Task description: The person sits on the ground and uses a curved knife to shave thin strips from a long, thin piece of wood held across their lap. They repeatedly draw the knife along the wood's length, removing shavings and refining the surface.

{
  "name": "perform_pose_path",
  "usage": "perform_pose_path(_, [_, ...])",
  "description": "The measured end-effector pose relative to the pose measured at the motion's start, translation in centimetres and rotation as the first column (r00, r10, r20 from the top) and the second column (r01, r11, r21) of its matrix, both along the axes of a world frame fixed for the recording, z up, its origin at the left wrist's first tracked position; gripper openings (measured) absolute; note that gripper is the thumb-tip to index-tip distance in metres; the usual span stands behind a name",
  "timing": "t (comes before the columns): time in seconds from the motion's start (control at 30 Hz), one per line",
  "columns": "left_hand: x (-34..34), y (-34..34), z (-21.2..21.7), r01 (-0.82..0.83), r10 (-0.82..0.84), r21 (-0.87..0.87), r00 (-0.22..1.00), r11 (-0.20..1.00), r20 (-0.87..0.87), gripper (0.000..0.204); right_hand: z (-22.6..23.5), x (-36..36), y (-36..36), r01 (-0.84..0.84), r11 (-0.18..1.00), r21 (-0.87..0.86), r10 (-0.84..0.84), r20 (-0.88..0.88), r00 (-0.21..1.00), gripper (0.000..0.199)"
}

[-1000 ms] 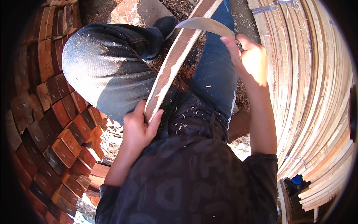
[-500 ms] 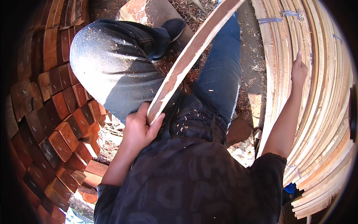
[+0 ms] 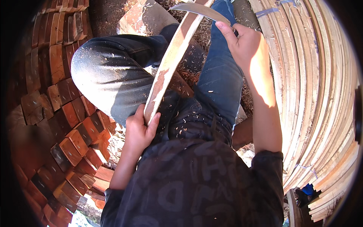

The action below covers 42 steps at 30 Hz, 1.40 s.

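My left hand is wrapped round the near end of a long wooden slat, thumb along one edge. The slat slants up and away to the right, over my lap; brown bark covers patches of its face and pale wood shows elsewhere. In my right hand is a sickle with a curved grey blade. Its blade lies across the far part of the slat; whether it cuts in cannot be made out. The fist hides most of the handle.
Stacked reddish-brown wood blocks rise along the left. Long pale slats, tied with bluish strips, fill the right side. A large wood piece lies beyond my bent leg. Shavings litter the ground and my clothes.
My right hand has swung in from over the slat stack on the right, bringing the sickle across the held slat. The slat now stands a little steeper; my left hand keeps its grip.
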State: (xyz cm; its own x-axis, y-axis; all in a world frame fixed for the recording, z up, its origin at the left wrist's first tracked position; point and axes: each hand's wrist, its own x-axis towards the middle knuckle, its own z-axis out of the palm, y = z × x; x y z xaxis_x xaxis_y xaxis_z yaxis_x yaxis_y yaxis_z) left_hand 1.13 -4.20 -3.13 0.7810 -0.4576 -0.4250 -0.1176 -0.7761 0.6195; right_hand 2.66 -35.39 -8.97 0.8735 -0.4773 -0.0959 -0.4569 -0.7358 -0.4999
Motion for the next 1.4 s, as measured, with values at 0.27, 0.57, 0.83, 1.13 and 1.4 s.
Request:
perform_pose_path(0.27, [-0.2, -0.8, 1.3, -0.024, 0.022, 0.063, 0.999, 0.998, 0.03, 0.026, -3.5, 2.5, -5.7, -0.097, 0.962, -0.254, 0.142, 0.166, 0.976, 0.063])
perform_pose_path(0.57, [-6.6, 6.9, 1.7, -0.08, 0.083, 0.097, 0.996, 0.992, -0.027, 0.028, -8.1, -11.3, -23.7, 0.558, 0.822, -0.112, -0.566, -0.256, 0.783, 0.082])
perform_pose_path(0.83, [-5.6, 6.3, 2.1, -0.233, 0.22, -0.017, 0.937, 0.972, -0.271, 0.032, -14.3, -26.7, -5.3, 0.709, 0.562, 0.427, -0.697, -0.217, 0.683, 0.06])
perform_pose_path(1.13, [-2.5, 6.1, 2.6, -0.376, 0.31, 0.053, 0.667, 0.925, -0.678, 0.035, -10.4, -18.7, 2.5, 0.431, 0.711, 0.555, -0.468, -0.084, 0.88, 0.055])
perform_pose_path(1.4, [-2.0, 5.6, 1.9, -0.377, 0.297, 0.051, 0.632, 0.925, -0.715, 0.038, -0.1, -6.3, 1.5, 0.057, 0.973, 0.224, -0.078, 0.086, 0.993, 0.044])
